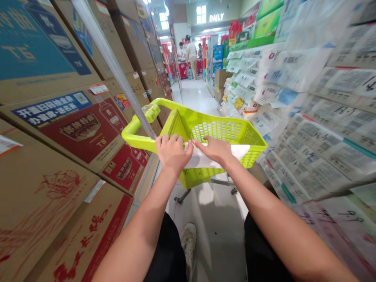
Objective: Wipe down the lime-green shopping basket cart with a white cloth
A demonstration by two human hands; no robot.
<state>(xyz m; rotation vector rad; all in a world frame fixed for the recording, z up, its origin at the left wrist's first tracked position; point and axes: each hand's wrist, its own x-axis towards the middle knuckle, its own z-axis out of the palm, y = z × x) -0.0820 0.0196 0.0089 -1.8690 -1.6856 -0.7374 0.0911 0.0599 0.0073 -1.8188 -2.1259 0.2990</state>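
Observation:
A yellow-green plastic shopping cart (182,113) stands in front of me, turned sideways in the aisle, its handle loop at the left. My left hand (172,152) has its fingers wrapped over the near rim of the cart, beside a slanting metal pole (117,70). To its right, my right hand (216,149) rests at the same rim, its fingertips mostly hidden behind the edge. Between and below the hands, a white sheet (202,158) lies along the cart's near side. The thumbs are almost touching.
Stacked cardboard boxes (82,129) line the left. Tissue packs (311,149) with handwritten prices fill the right side. The tiled aisle (198,92) runs ahead to people near a red counter (183,69). My shoe (188,237) and cart wheels are on the floor.

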